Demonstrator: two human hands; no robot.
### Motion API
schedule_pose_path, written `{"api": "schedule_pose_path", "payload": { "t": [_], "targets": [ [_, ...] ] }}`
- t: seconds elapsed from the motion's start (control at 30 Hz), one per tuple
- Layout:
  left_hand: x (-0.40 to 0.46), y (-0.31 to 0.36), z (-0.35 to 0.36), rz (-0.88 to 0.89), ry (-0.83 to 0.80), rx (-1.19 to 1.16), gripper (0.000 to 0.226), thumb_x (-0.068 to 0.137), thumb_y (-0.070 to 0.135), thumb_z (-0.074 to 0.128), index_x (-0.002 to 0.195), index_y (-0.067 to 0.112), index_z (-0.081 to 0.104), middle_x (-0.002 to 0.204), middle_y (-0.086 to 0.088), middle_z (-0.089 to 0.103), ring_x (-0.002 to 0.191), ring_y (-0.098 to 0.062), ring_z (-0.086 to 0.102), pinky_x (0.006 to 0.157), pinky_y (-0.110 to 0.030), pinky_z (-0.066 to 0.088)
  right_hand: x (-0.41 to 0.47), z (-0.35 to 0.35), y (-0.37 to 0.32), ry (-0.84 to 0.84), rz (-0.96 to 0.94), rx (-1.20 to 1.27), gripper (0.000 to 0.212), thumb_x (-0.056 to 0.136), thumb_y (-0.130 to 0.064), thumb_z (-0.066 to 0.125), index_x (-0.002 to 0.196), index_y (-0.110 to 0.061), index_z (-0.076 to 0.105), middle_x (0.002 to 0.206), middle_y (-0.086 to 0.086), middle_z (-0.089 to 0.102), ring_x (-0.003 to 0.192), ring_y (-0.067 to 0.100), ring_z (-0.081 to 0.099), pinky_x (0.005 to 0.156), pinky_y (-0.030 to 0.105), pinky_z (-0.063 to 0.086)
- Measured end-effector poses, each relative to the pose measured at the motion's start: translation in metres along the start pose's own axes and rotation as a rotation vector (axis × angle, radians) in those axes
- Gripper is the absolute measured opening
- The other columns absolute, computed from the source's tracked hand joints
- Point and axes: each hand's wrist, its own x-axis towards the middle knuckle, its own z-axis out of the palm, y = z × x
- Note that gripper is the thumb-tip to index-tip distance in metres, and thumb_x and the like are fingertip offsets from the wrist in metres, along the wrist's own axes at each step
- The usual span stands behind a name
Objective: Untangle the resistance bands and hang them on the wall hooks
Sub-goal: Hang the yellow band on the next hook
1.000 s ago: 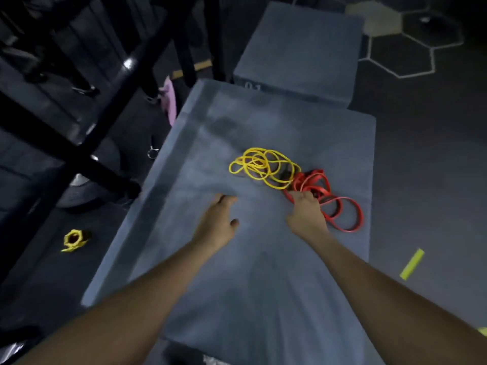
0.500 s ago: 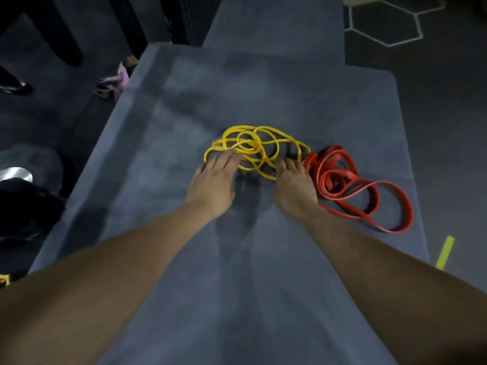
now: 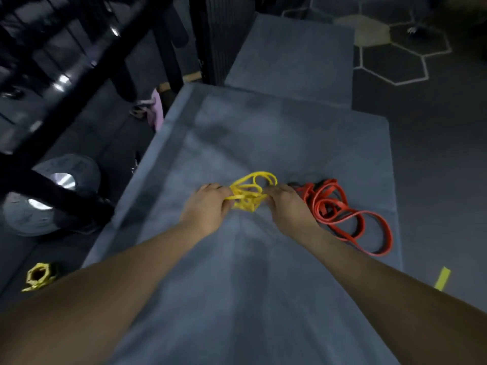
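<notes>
Yellow band [image 3: 253,191] now bunched between hands [image 3: 208,206]

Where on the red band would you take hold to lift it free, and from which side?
Take the red band at its big open loop lying flat to the right, coming from above on the right side. That loop is one clear strand, away from the knotted end near the right hand and yellow band.
</notes>
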Motion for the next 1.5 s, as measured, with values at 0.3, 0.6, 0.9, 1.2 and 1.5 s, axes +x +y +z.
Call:
{"api": "schedule_pose_path", "payload": {
  "t": [0.3, 0.6, 0.9, 1.2, 1.5],
  "targets": [
    [-0.073, 0.062, -0.182, -0.187, 0.262, -0.33, 0.018, 0.092, 0.015, 0.054, 0.089, -0.001, 0.063, 0.079, -0.013, 0.057, 0.073, -0.022, 0.051, 0.067, -0.03, 0.034, -0.041, -0.159, -0.136, -0.046, -0.161, 0.056, 0.026, 0.099, -0.009, 0.033, 0.105, 0.003, 0.056, 0.118, 0.023, 0.056, 0.114, 0.035, 0.049, 0.087, 0.034, 0.03],
    [-0.19, 0.103, -0.326, -0.336, 0.532, -0.386, 0.018, 0.092, 0.02, 0.054, 0.083, 0.008, 0.063, 0.075, -0.011, 0.062, 0.07, -0.023, 0.053, 0.062, -0.031, 0.038, -0.097, -0.267, -0.278, -0.029, -0.427, 0.2, 0.033, 0.099, -0.02, 0.038, 0.068, -0.015, 0.045, 0.077, 0.014, 0.06, 0.08, 0.034, 0.054, 0.066, 0.034, 0.03],
    [-0.27, 0.12, -0.439, -0.314, 0.723, -0.508, 0.012, 0.093, 0.023, 0.053, 0.085, 0.026, 0.062, 0.072, 0.005, 0.061, 0.068, -0.005, 0.057, 0.073, -0.031, 0.048, -0.145, -0.338, -0.383, -0.127, -0.696, 0.343, 0.029, 0.097, -0.017, 0.045, 0.071, -0.017, 0.058, 0.075, 0.004, 0.064, 0.073, 0.023, 0.06, 0.079, 0.046, 0.05],
    [-0.313, 0.116, -0.524, -0.244, 0.741, -0.578, 0.015, 0.094, 0.008, 0.051, 0.099, 0.005, 0.065, 0.084, -0.009, 0.062, 0.075, -0.018, 0.057, 0.069, -0.024, 0.048, -0.159, -0.364, -0.465, 0.026, -0.706, 0.402, 0.026, 0.091, -0.035, 0.056, 0.094, -0.014, 0.04, 0.079, -0.001, 0.06, 0.069, 0.01, 0.061, 0.059, 0.023, 0.049],
    [-0.343, 0.113, -0.596, -0.128, 0.859, -0.839, 0.022, 0.096, 0.003, 0.044, 0.083, 0.008, 0.06, 0.071, -0.006, 0.054, 0.065, -0.013, 0.052, 0.057, -0.019, 0.046, -0.161, -0.393, -0.531, 0.399, -0.774, 0.132, 0.013, 0.092, -0.026, 0.055, 0.086, -0.015, 0.06, 0.075, 0.005, 0.056, 0.071, 0.025, 0.057, 0.057, 0.033, 0.045]
  ]
}}
